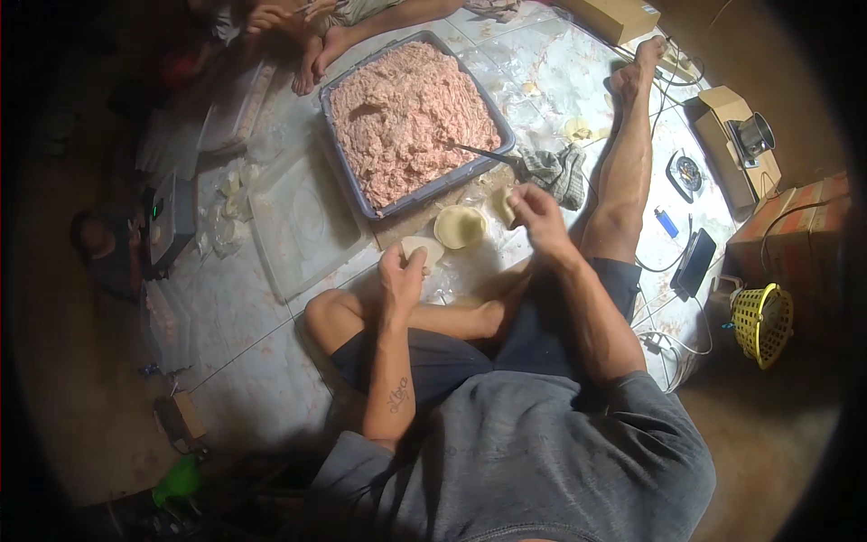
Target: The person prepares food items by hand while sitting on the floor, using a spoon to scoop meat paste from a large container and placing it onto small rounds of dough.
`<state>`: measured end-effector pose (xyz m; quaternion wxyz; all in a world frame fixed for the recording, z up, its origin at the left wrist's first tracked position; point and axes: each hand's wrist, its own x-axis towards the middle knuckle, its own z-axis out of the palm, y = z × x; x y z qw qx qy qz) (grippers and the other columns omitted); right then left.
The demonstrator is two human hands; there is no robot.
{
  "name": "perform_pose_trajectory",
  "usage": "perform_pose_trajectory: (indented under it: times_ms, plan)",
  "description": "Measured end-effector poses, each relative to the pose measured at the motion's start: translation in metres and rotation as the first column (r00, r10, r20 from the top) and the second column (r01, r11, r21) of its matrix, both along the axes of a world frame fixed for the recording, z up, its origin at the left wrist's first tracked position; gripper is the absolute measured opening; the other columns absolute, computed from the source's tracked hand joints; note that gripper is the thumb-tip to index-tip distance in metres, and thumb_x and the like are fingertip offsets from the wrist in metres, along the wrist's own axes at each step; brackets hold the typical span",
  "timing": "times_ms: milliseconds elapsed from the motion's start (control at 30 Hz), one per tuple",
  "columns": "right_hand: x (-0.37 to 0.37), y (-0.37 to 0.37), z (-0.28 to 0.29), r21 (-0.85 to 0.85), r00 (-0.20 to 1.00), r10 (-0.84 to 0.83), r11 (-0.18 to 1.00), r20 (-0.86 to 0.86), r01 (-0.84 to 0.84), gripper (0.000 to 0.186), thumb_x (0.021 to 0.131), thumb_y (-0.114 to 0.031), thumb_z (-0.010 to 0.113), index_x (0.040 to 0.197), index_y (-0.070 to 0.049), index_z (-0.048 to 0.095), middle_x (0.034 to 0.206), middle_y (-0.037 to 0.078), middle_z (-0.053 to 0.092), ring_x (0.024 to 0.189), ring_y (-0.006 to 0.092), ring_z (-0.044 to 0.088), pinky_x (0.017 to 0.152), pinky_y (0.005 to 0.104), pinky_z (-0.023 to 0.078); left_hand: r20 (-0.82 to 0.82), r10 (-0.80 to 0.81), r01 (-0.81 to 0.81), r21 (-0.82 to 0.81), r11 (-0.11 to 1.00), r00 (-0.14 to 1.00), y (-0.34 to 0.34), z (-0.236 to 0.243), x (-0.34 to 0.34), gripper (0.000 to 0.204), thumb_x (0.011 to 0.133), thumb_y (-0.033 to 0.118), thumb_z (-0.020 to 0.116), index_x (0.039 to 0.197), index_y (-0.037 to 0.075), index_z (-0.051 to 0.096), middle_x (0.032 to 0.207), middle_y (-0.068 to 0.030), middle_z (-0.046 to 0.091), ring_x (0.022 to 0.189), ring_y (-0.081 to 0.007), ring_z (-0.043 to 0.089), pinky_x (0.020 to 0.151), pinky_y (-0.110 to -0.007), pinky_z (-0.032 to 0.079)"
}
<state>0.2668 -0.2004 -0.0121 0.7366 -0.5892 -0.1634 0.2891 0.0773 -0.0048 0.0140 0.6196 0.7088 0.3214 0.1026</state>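
My left hand point(403, 275) pinches a thin, pale round dough wrapper point(423, 249) by its edge. To the right, my raised right hand point(538, 219) is closed on another pale dough wrapper point(502, 207), which looks folded or bent. Between the two hands a stack of round dough wrappers point(461, 227) lies on clear plastic. Beyond them stands a square grey-blue tub point(373, 210) heaped with pink minced meat point(406, 117). A dark-handled utensil point(486, 153) sticks out of the meat, its other end buried.
A clear shallow tray point(302, 226) sits left of the tub. At right lie a cloth point(555, 172), ashtray point(686, 174), blue lighter point(666, 223), phone point(694, 262), cables and a yellow basket point(763, 325). Another person's feet point(318, 61) rest beyond the tub; a scale point(172, 221) stands far left.
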Motion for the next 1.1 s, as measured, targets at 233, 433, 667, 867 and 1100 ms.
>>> perform_pose_trajectory:
  times_ms: [233,433,667,867,1100]
  plan:
    - [-0.018,-0.001,0.032,0.319,0.909,0.342,0.912,-0.239,-0.259,0.021,0.101,-0.022,0.063,0.105,-0.002,0.064,0.086,0.000,0.062,0.077,0.0079,0.058,0.069,0.0253,0.049,0.181,-0.195,0.187,0.062,0.980,0.964,-0.026,0.008,0.025,0.045,0.094,0.034,0.071,0.123,0.000,0.061,0.108,-0.0101,0.068,0.094,-0.0180,0.065,0.080,-0.033,0.054]
    - [-0.019,0.000,0.037,0.013,0.890,0.453,0.891,-0.057,-0.453,0.022,0.102,-0.025,0.061,0.100,-0.003,0.064,0.084,-0.005,0.057,0.079,0.0046,0.048,0.071,0.0228,0.041,0.279,-0.278,0.371,-0.370,0.852,0.919,-0.022,0.006,0.019,0.033,0.105,0.026,0.053,0.116,-0.002,0.065,0.103,-0.0059,0.070,0.092,-0.0124,0.067,0.084,-0.027,0.052]
    - [-0.024,0.002,0.025,-0.026,0.861,0.504,0.864,0.065,-0.503,0.024,0.102,-0.024,0.061,0.099,0.000,0.064,0.082,-0.004,0.055,0.079,0.0057,0.048,0.070,0.0246,0.041,0.251,-0.192,0.308,-0.595,0.743,0.949,-0.029,0.019,0.012,0.027,0.103,0.022,0.056,0.108,-0.001,0.067,0.100,-0.0050,0.071,0.092,-0.0111,0.066,0.086,-0.026,0.050]
    - [-0.027,0.003,0.031,-0.007,0.832,0.549,0.835,0.077,-0.550,0.022,0.102,-0.021,0.060,0.101,0.000,0.065,0.086,-0.003,0.060,0.081,0.0059,0.052,0.072,0.0253,0.044,0.309,-0.268,0.404,-0.576,0.710,0.912,-0.020,0.012,0.007,0.020,0.100,0.019,0.059,0.104,0.001,0.068,0.095,-0.0031,0.069,0.091,-0.0089,0.064,0.084,-0.025,0.049]
    - [-0.037,0.012,0.031,-0.138,0.930,0.317,0.945,0.186,-0.295,0.022,0.099,-0.023,0.065,0.103,-0.001,0.065,0.085,0.001,0.063,0.080,0.0084,0.054,0.072,0.0261,0.045,0.266,-0.255,0.359,-0.495,0.791,0.930,-0.018,0.002,0.003,0.012,0.099,0.014,0.063,0.103,0.004,0.066,0.095,-0.0033,0.069,0.086,-0.0093,0.065,0.071,-0.024,0.053]
